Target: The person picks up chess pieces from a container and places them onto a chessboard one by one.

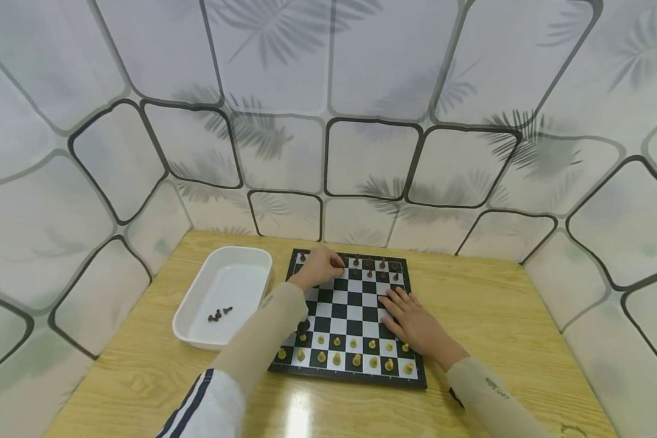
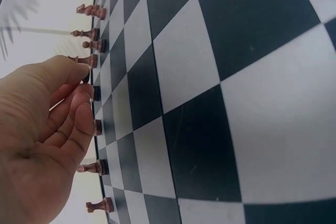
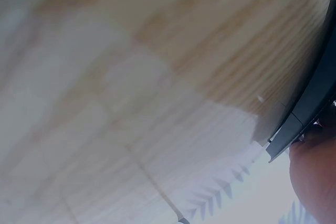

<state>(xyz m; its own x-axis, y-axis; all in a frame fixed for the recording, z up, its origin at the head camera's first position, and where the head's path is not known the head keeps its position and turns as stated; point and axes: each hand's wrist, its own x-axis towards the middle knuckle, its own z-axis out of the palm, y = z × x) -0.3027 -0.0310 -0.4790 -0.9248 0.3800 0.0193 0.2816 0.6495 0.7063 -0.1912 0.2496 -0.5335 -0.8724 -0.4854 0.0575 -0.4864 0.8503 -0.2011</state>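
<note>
A black-and-white chessboard (image 1: 354, 312) lies on the table. Over its far rows, my left hand (image 1: 316, 267) pinches a small dark chess piece (image 2: 86, 76) between thumb and fingertips; most of that piece is hidden. Around it stand reddish-brown chess pieces (image 1: 382, 263) along the far edge, among them a rook (image 2: 100, 205) in the left wrist view. My right hand (image 1: 416, 321) rests on the board's right side with its fingers extended. Yellow chess pieces (image 1: 356, 360) stand in two rows at the near edge, one of them close by the right wrist.
Left of the board is a white plastic tray (image 1: 241, 277) with several dark pieces (image 1: 218, 314) lying in it. The wooden table (image 1: 482, 298) meets patterned walls (image 1: 372, 158) at the back and both sides. My left forearm crosses between tray and board.
</note>
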